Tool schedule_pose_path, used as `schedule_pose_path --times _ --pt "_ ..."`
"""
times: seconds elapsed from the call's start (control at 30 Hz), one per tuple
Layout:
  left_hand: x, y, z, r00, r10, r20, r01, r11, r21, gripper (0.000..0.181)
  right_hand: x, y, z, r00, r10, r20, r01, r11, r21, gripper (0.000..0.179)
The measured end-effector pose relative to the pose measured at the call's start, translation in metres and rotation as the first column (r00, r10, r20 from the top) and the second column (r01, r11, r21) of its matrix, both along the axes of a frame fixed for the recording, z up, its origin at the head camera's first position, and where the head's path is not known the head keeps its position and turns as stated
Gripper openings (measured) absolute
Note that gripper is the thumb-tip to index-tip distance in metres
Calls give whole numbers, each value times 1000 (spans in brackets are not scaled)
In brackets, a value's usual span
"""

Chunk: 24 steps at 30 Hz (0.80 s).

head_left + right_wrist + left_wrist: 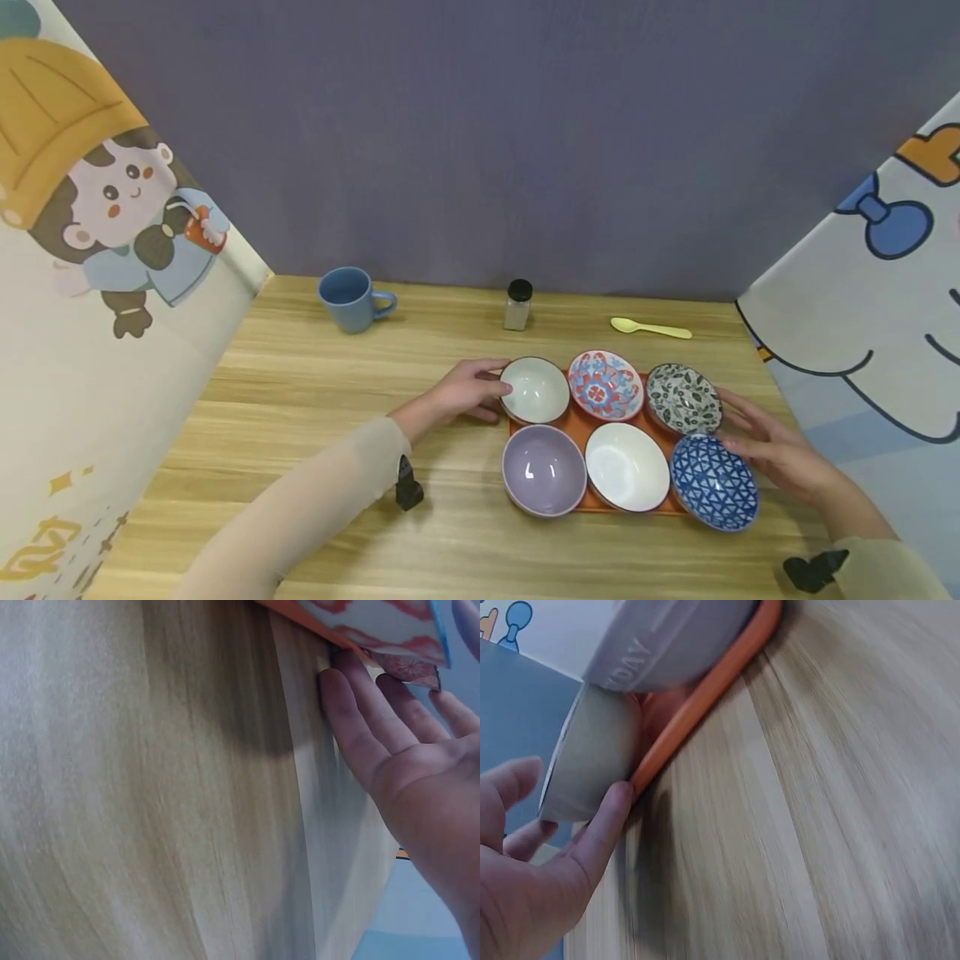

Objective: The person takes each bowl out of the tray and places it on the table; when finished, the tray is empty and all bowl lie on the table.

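Left hand, right hand at tray edges (wide tabletop leftward)

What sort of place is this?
Probably a staged tabletop booth, perhaps for recording, rather than a working kitchen: a wood-grain table closed in by a plain grey-blue back wall and cartoon-printed side walls.

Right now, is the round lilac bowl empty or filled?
Empty: the round lilac bowl shows its bare inside in the head view.
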<state>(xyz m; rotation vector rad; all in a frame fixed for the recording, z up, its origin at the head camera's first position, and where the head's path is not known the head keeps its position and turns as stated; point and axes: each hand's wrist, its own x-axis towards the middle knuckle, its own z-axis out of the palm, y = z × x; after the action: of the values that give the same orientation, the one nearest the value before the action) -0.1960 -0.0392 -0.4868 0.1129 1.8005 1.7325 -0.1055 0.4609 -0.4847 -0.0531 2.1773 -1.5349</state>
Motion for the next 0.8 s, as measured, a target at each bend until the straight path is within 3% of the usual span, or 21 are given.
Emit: schedule_pose_path --times 0.33,0.8 --pt "1 7 5 997 77 -9 -77 997 -6 58 -2 2 -4 1000 10 -3 -10 1000 7 84" --pt "3 12 -2 985 174 -19 -174 985 -3 59 -2 3 -2 1000 10 13 -10 1000 -12 84"
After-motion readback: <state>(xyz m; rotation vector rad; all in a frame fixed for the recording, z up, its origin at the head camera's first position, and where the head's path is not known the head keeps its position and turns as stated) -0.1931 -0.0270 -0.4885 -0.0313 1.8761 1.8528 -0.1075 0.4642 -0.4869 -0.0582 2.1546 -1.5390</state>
